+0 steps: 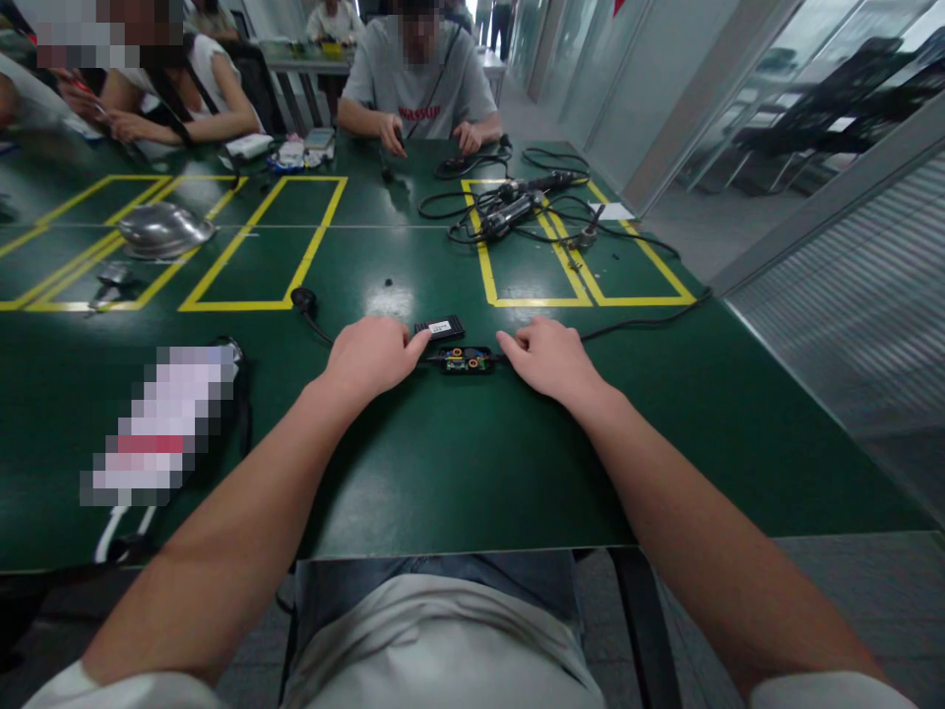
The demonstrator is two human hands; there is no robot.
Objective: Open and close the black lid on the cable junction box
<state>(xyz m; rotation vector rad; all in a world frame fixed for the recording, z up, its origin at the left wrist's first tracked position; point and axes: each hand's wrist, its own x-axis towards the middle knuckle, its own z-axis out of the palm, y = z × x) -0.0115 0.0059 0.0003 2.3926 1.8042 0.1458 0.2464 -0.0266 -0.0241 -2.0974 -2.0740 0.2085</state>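
Observation:
An open black case (467, 360) with a small circuit board inside lies on the green table between my hands. A cord leaves it at both ends. My left hand (375, 356) is closed over the cord on the left side, its thumb pointing toward the case. On the right, my right hand (552, 360) has its fingers curled round the cord close to the case. Most fingertips are hidden beneath the hands. Just behind the case lies a ribbed black cover (441, 327) with a white label. The cord's black plug (302, 298) rests beyond my left hand.
A phone-like device (158, 418), blurred out, stands at my left with a white cable. Across the green table (458, 473) are a shiny metal bowl-shaped part (163, 230), a small metal piece (113, 281) and black tools with tangled cords (513, 212). People sit opposite.

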